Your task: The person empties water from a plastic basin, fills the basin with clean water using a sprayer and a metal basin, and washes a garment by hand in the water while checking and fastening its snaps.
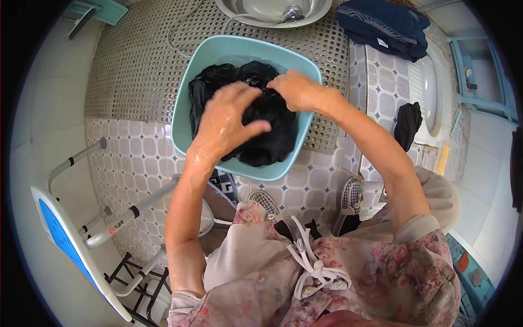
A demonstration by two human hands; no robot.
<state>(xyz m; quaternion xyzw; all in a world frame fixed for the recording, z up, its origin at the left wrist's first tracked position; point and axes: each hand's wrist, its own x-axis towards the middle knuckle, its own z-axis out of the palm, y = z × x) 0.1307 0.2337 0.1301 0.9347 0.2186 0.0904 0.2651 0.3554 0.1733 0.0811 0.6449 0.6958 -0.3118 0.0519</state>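
Black cloth bunched in pale blue basin. Left hand wet, blurred, fingers spread over cloth, contact unclear. Right hand bent downward, fingertips at cloth, near basin's right wall. Beyond basin, metal bowl holding shower head. Dark blue clothes near squat toilet, farther right.

black cloth | wet, glossy, bunched in loose folds | lies inside pale-teal basin | basin: squarish, round-cornered, standing upright
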